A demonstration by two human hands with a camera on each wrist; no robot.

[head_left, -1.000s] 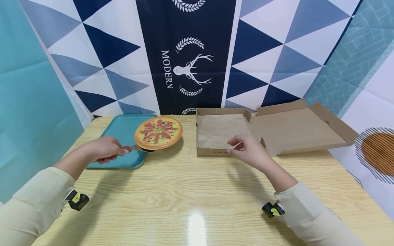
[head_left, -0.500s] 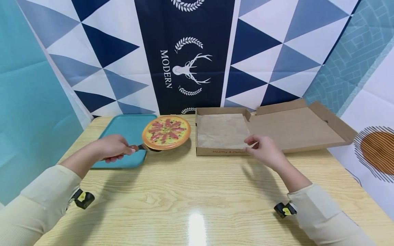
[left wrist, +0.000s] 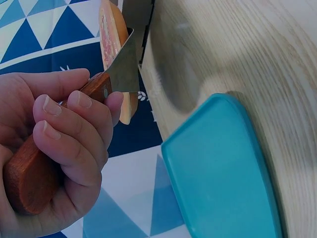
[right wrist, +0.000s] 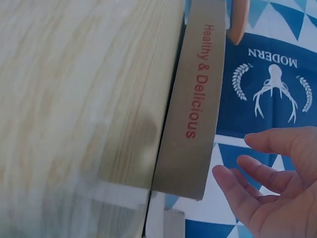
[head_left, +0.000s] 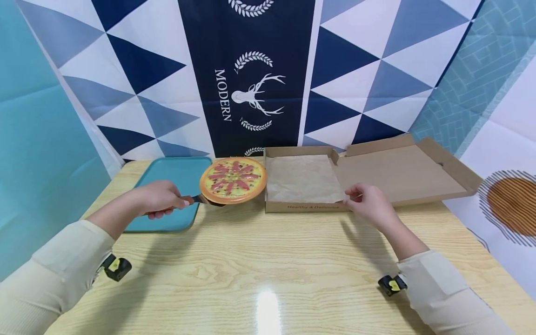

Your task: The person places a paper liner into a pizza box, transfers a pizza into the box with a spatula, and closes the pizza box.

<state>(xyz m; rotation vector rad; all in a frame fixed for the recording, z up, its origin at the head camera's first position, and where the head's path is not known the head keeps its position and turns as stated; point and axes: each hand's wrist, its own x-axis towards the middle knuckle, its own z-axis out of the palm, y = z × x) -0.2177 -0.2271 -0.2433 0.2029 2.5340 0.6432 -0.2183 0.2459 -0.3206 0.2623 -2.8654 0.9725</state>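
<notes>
A round pizza (head_left: 233, 180) sits on a spatula (left wrist: 125, 72) near an open box (head_left: 301, 207).

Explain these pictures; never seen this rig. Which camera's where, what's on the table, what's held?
There's no robot, just a person's two bare hands. The wide picture comes from a head camera looking forward and down; the close-ups come from a small camera on each wrist. On the table lie a teal tray at left and, at right, an open cardboard box lined with paper, lid folded out. The left hand grips a spatula by its wooden handle; a pizza rests on it, above the table. The right hand is at the box's near right corner, apparently holding nothing.
</notes>
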